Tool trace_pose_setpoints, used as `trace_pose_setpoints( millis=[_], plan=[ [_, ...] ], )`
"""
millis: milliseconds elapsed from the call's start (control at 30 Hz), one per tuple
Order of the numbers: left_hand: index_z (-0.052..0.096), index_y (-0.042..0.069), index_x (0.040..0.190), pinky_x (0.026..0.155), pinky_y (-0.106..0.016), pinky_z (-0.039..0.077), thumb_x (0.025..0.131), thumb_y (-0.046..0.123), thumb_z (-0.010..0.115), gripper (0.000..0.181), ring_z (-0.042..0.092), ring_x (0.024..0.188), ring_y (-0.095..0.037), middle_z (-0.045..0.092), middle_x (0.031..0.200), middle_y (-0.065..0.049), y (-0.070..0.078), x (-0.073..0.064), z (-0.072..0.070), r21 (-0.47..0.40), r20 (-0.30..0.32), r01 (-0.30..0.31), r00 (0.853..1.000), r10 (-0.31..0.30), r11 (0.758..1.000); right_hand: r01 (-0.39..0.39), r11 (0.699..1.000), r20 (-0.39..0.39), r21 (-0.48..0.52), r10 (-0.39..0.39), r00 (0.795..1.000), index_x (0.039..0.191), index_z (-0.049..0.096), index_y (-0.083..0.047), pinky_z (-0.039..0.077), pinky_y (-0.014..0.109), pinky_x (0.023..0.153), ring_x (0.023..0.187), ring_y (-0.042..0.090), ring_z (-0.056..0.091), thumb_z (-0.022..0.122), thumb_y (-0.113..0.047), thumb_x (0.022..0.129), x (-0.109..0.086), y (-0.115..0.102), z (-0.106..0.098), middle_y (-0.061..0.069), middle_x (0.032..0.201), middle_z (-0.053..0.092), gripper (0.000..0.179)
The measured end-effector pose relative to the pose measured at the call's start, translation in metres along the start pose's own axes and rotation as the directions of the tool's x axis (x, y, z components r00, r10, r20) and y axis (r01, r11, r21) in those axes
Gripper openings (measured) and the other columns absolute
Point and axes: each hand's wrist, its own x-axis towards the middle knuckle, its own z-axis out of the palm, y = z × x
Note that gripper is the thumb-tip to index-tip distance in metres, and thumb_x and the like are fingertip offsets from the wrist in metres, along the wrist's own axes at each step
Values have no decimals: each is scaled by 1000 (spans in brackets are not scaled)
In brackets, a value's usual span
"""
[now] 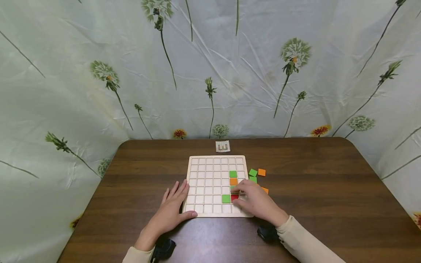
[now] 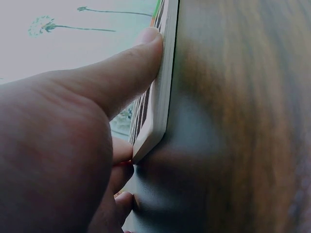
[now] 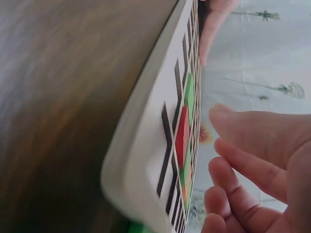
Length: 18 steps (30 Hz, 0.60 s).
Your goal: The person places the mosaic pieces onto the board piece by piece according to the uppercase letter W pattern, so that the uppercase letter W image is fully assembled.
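Observation:
A pale wooden grid board (image 1: pixel 204 216) lies on the table before me. My left hand (image 1: pixel 171 210) rests at its left side, fingers extended along the edge and thumb (image 2: pixel 146 48) over the front rim. Above the board's right part is my right hand (image 1: pixel 258 200), fingers bent, with nothing between thumb and fingers in the right wrist view. Beneath its fingertips sits a red tile (image 3: pixel 182 136), with a green tile (image 1: pixel 226 198) to its left. Behind the red one, a green tile is partly hidden by the fingers, followed by an orange tile (image 1: pixel 233 181) and another green tile (image 1: pixel 232 174).
Loose green tiles (image 1: pixel 253 172) and orange tiles (image 1: pixel 261 172) lie right of the board, some partly behind the right hand. A small patterned card (image 1: pixel 222 146) lies at the back of the brown table (image 1: pixel 312 182). A flowered curtain (image 1: pixel 246 73) hangs behind.

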Motion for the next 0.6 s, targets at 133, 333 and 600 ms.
trace_pose_setpoints(
  millis=[133, 333, 600],
  plan=[
    [23, 5, 159, 118, -62, 0, 87, 55, 72, 101, 3, 154, -34, 13, 167, -9, 0, 0, 0, 1, 2, 1, 1000, -1, 1000, -19, 1000, -29, 4, 19, 999, 104, 77, -12, 51, 32, 78, 88, 14, 57, 82, -12, 84, -5, 7, -8, -6, 97, 69, 21],
    [24, 5, 159, 118, -62, 1, 86, 56, 72, 101, 3, 154, -34, 13, 167, -9, 0, 1, 0, 0, -1, 4, 1000, -4, 1000, -81, 997, -53, -2, 80, 995, 106, 77, -14, 52, 36, 81, 91, 15, 59, 83, -14, 83, -14, 15, -18, -6, 102, 69, 24],
    [24, 4, 159, 118, -62, 0, 86, 57, 72, 101, 2, 154, -34, 13, 167, -9, -1, 1, 1, 7, 2, 2, 1000, -2, 1000, -127, 992, -77, 6, 127, 989, 108, 76, -11, 52, 39, 79, 90, 16, 59, 83, -15, 84, -20, 32, -27, -2, 99, 68, 26]
  ],
)
